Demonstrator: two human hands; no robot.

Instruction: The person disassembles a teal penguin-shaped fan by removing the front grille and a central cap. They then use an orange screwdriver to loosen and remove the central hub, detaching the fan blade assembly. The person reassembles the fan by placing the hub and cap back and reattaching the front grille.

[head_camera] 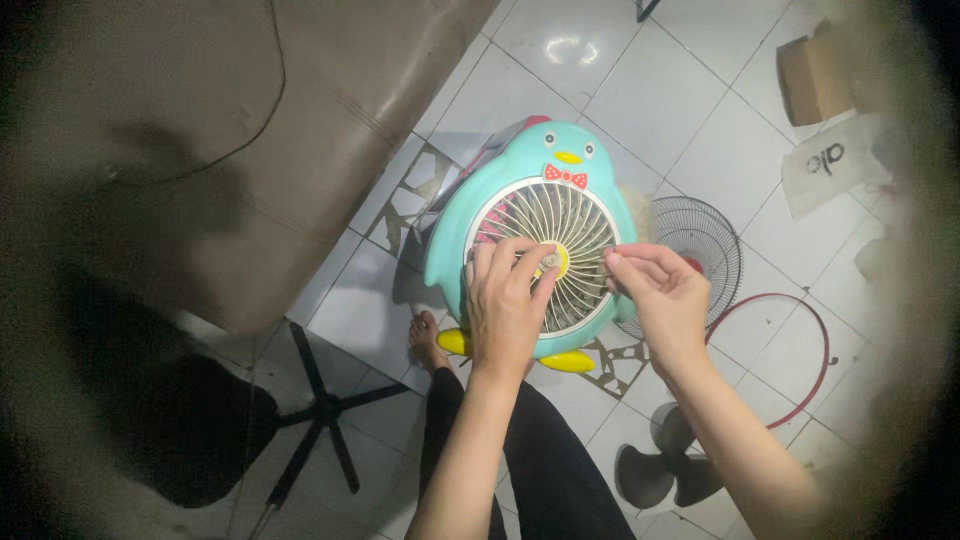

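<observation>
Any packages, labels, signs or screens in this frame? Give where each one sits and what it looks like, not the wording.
Cardboard box: top right on the tiled floor, brown, open, boxy.
Printed bag or sheet: just below the box, flat, off-white with dark printing, lying at an angle.
No screens or signs in view.

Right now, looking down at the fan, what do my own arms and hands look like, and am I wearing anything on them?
Both arms are bare up to the edge of the picture, with no sleeves showing. The left hand and the right hand wear no gloves, and no rings, watch or bracelets can be seen. The fingernails look short and plain, though the picture is too soft to be sure.
</observation>
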